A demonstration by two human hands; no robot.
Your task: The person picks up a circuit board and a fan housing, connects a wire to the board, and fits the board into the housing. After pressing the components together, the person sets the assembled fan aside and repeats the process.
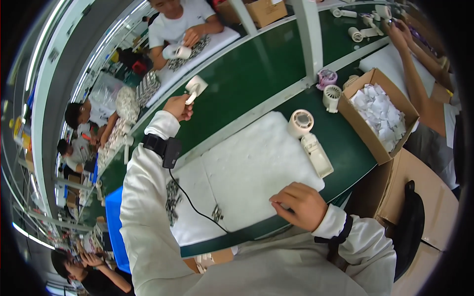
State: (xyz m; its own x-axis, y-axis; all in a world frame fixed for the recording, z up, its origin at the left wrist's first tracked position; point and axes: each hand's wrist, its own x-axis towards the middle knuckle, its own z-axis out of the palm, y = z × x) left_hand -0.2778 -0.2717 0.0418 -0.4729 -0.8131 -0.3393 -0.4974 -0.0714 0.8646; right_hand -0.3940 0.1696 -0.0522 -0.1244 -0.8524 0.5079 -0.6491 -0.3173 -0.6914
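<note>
My left hand is stretched out over the green conveyor belt, its fingers closed on a white handheld fan. Over the near right part of a white foam mat, my right hand has its fingers curled and thumb close to the index finger. Whatever it holds, if anything, is hidden. Past the mat's right edge lies another fan with a round pinkish head and a cream handle casing. Small metal parts rest on the mat's near left side.
A cardboard box of white pieces stands at right, beside a white fan head and a purple one. A metal post rises by the belt. A blue bin is at left. Co-workers sit across and at right.
</note>
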